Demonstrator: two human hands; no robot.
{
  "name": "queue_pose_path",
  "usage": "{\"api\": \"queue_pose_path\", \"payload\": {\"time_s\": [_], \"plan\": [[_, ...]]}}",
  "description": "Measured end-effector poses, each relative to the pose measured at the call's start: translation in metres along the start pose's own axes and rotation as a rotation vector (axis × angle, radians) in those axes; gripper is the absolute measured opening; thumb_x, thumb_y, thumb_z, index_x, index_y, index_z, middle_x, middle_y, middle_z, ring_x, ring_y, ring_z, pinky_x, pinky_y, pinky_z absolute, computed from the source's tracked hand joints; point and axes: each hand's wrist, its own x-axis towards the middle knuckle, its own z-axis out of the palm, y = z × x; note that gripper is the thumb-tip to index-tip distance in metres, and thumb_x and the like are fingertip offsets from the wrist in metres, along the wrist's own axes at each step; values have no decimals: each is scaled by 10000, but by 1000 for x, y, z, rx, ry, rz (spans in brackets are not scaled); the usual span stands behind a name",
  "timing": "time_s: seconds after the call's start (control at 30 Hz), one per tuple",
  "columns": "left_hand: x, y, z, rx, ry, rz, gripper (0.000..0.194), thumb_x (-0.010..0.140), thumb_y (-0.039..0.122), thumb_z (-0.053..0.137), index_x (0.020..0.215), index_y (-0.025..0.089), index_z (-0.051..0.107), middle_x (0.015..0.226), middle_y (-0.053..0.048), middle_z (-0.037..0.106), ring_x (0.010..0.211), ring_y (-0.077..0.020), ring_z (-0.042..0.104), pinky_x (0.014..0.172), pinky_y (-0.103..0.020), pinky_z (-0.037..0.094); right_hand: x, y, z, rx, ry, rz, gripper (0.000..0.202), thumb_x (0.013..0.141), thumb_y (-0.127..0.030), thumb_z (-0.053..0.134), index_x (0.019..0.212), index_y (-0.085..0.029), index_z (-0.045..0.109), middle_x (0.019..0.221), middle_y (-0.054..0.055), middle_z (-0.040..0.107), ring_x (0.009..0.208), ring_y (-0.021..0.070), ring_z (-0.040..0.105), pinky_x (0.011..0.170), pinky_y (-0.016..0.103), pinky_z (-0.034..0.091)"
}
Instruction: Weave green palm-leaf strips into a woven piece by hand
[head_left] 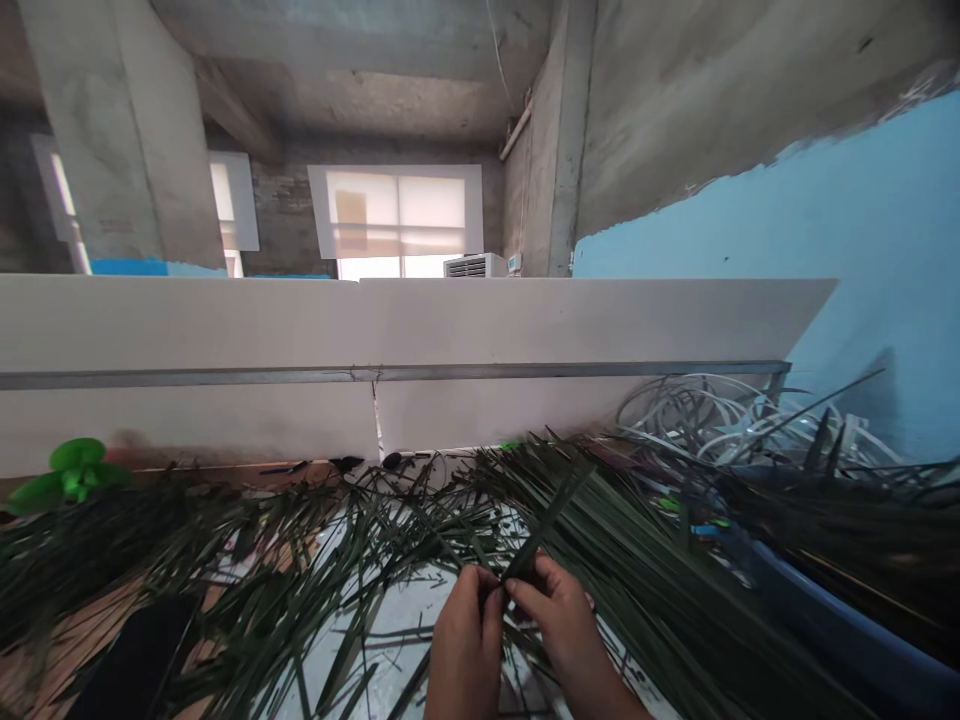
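Near the bottom middle of the head view, my left hand [466,628] and my right hand [556,612] meet with their fingertips close together. Both pinch a long dark green leaf strip [553,508], which slants up and to the right from my fingers. Its lower end is hidden between the fingertips. Just right of my hands lies a thick bundle of long green leaf strips [630,560]. Loose cut leaf pieces [352,590] are scattered over the white surface [401,612] beneath and to the left.
A dark phone-like slab [135,655] lies lower left, with a bright green fan-shaped object [77,470] behind it. A blue tub rim [832,600] curves along the right. Coiled pale strips [705,410] rest by the white partition [480,320] with its metal rail [525,371].
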Motion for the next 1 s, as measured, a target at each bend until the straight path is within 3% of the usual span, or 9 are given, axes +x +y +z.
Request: {"api": "queue_pose_path", "payload": {"time_s": [0.3, 0.67, 1.0], "plan": [[-6, -5, 8, 55, 27, 128, 219, 950, 336, 413, 852, 221, 572, 801, -56, 671, 732, -219, 621, 677, -304, 443, 14, 7, -16, 73, 121, -24, 99, 676, -248, 698, 737, -181, 656, 611, -38, 618, 534, 137, 501, 521, 235, 397], [-5, -12, 9, 41, -2, 126, 201, 941, 369, 443, 837, 232, 549, 777, -42, 653, 719, -224, 615, 697, -312, 443, 36, -10, -36, 144, 218, -105, 129, 686, -276, 708, 751, -190, 637, 629, -40, 618, 553, 141, 512, 542, 239, 412], [-5, -17, 10, 15, -31, 103, 265, 928, 450, 450, 797, 245, 554, 750, -38, 656, 702, -224, 610, 694, -298, 449, 59, -22, -63, 172, 370, -161, 179, 587, -271, 745, 632, -207, 584, 563, -76, 562, 503, 113, 471, 486, 215, 385]]}}
